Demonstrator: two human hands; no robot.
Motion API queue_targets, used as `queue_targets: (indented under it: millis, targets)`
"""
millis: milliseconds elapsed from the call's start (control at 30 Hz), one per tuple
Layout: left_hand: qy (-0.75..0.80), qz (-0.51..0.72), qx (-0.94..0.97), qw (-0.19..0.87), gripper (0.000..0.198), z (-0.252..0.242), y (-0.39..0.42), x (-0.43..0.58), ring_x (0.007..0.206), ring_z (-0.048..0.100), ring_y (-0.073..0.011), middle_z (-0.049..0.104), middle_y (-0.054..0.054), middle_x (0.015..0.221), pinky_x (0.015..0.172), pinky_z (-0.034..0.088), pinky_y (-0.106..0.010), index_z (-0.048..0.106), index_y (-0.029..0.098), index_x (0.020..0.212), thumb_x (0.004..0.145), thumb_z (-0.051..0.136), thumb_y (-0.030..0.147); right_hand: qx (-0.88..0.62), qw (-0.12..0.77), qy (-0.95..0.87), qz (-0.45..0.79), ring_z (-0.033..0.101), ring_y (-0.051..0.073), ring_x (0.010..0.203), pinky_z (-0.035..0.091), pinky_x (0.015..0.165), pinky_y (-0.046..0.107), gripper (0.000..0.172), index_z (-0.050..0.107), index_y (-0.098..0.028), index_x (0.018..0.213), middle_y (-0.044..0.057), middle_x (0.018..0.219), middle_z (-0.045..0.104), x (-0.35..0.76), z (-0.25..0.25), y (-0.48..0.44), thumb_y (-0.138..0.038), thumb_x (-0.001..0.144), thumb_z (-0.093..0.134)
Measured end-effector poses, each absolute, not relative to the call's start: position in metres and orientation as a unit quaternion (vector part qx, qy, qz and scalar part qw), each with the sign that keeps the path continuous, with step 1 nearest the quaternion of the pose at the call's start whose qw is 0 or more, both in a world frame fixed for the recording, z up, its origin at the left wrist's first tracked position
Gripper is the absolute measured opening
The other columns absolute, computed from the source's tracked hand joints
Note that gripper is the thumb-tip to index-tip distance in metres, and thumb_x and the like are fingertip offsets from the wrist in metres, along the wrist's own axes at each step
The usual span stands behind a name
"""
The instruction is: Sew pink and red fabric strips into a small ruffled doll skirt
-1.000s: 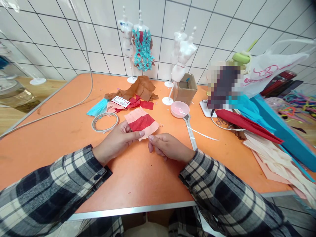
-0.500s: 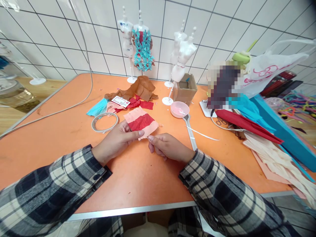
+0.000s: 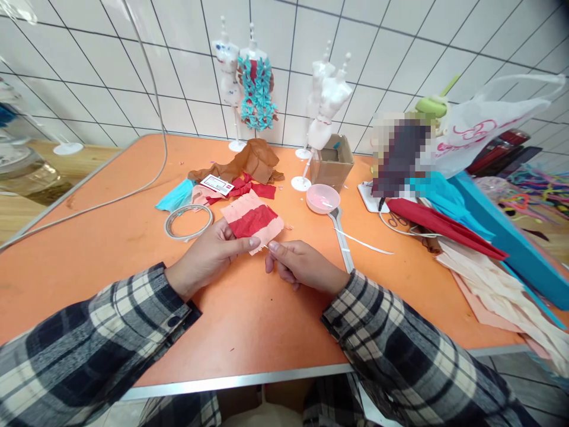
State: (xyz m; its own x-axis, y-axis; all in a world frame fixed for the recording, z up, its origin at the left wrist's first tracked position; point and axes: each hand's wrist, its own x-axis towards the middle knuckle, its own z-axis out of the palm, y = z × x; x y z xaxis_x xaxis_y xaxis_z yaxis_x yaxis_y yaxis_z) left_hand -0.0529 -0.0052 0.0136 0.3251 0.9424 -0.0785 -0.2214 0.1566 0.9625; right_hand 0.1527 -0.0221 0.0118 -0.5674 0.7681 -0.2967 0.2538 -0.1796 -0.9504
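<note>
My left hand point(image 3: 208, 252) is closed on a piece of pink crepe paper point(image 3: 229, 207) with a wide red band point(image 3: 254, 222) across it, thumb on top near the lower edge. The paper is held tilted above the table. Just right of that edge, my right hand point(image 3: 306, 264) is closed in a pinch. A thin white sliver point(image 3: 265, 245) shows at its thumb tip, against the paper's lower edge; its exact kind is too small to make out. The curled fingers of my right hand are partly hidden under the thumb.
On the orange table point(image 3: 249, 332) lie a tape roll point(image 3: 168, 225), crepe paper scraps point(image 3: 255, 160), a pink bowl point(image 3: 323, 198) and a grey tool point(image 3: 343, 243). Small mannequins point(image 3: 329, 101) and a cardboard box point(image 3: 333, 169) stand behind. Folded paper point(image 3: 448, 228) and scissors point(image 3: 398, 220) lie right.
My right hand has shifted very slightly right at the paper's lower edge, and the white sliver shows more clearly. The left hand keeps its hold on the paper.
</note>
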Motion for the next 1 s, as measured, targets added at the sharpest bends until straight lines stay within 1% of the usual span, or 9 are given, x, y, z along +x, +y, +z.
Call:
queue_targets:
  millis: [200, 300, 500, 600, 833, 933, 1000]
  targets:
    - [0.373, 0.434, 0.481, 0.664, 0.044, 0.0107, -0.0039, -0.0537, 0.09, 0.073, -0.0244, 0.079, -0.007, 0.103, 0.09, 0.056, -0.039, 0.074, 0.02, 0.108, 0.07, 0.093, 0.031, -0.414, 0.199, -0.62, 0.637, 0.041, 0.008, 0.041, 0.038, 0.043, 0.019, 0.054, 0.057, -0.018, 0.08, -0.008, 0.049, 0.042, 0.1527, 0.0097, -0.0215, -0.06, 0.106, 0.036]
    - [0.37, 0.435, 0.485, 0.663, 0.044, 0.0099, -0.0036, -0.054, 0.089, 0.072, -0.0225, 0.078, -0.006, 0.104, 0.088, 0.055, -0.036, 0.074, 0.021, 0.109, 0.07, 0.093, 0.03, -0.409, 0.196, -0.624, 0.636, 0.041, 0.008, 0.041, 0.037, 0.044, 0.019, 0.051, 0.057, -0.018, 0.079, -0.008, 0.048, 0.043, 0.1523, 0.0103, -0.021, -0.055, 0.108, 0.035]
    - [0.385, 0.435, 0.483, 0.655, 0.044, 0.0095, -0.0046, -0.0545, 0.089, 0.071, -0.0243, 0.078, -0.006, 0.097, 0.088, 0.055, -0.038, 0.074, 0.02, 0.106, 0.069, 0.094, 0.032, -0.41, 0.196, -0.623, 0.637, 0.041, 0.008, 0.039, 0.037, 0.043, 0.019, 0.05, 0.056, -0.018, 0.077, -0.008, 0.046, 0.042, 0.1525, 0.0114, -0.0199, -0.051, 0.108, 0.035]
    - [0.386, 0.443, 0.483, 0.649, 0.047, 0.0089, -0.0043, -0.0543, 0.092, 0.071, -0.0254, 0.078, -0.007, 0.1, 0.087, 0.055, -0.038, 0.075, 0.02, 0.109, 0.068, 0.094, 0.031, -0.411, 0.197, -0.622, 0.637, 0.04, 0.008, 0.039, 0.037, 0.043, 0.019, 0.05, 0.056, -0.018, 0.076, -0.008, 0.045, 0.042, 0.1527, 0.0103, -0.0199, -0.051, 0.108, 0.035]
    - [0.377, 0.454, 0.472, 0.656, 0.047, 0.0081, -0.003, -0.0537, 0.098, 0.072, -0.0244, 0.079, -0.008, 0.106, 0.089, 0.056, -0.035, 0.075, 0.018, 0.111, 0.069, 0.094, 0.026, -0.414, 0.197, -0.616, 0.641, 0.039, 0.008, 0.038, 0.038, 0.042, 0.019, 0.05, 0.054, -0.019, 0.073, -0.008, 0.044, 0.041, 0.1523, 0.0117, -0.0199, -0.049, 0.109, 0.036]
    - [0.372, 0.452, 0.466, 0.663, 0.047, 0.0097, -0.0033, -0.0539, 0.101, 0.072, -0.0248, 0.079, -0.008, 0.111, 0.092, 0.056, -0.035, 0.075, 0.018, 0.113, 0.07, 0.094, 0.026, -0.42, 0.195, -0.607, 0.646, 0.038, 0.008, 0.038, 0.039, 0.041, 0.019, 0.052, 0.055, -0.019, 0.074, -0.008, 0.044, 0.041, 0.152, 0.0126, -0.0203, -0.051, 0.109, 0.035]
    - [0.367, 0.455, 0.465, 0.664, 0.045, 0.0106, -0.0035, -0.054, 0.1, 0.072, -0.0242, 0.079, -0.007, 0.11, 0.092, 0.056, -0.035, 0.076, 0.02, 0.111, 0.07, 0.093, 0.025, -0.423, 0.195, -0.604, 0.646, 0.039, 0.009, 0.039, 0.039, 0.041, 0.019, 0.052, 0.056, -0.019, 0.074, -0.008, 0.045, 0.042, 0.1519, 0.012, -0.0204, -0.052, 0.108, 0.035]
